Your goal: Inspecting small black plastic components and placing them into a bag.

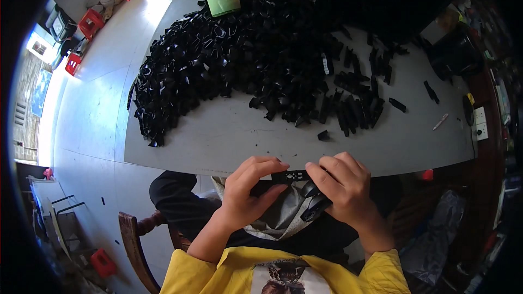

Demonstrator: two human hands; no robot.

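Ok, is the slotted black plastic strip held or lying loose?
Held: left hand pinches the strip; right hand is at its other end.

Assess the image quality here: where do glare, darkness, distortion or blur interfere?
Head view: glare whitens the floor at upper left; head view: the pile of black pieces sinks into darkness toward the top, details lost; head view: the fisheye bows the near edge of the table; head view: left hand, right hand and the black clip between them look fairly sharp.

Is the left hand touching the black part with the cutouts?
Touching. The head view shows the left hand gripping the black part near its left end, fingers above and thumb below.
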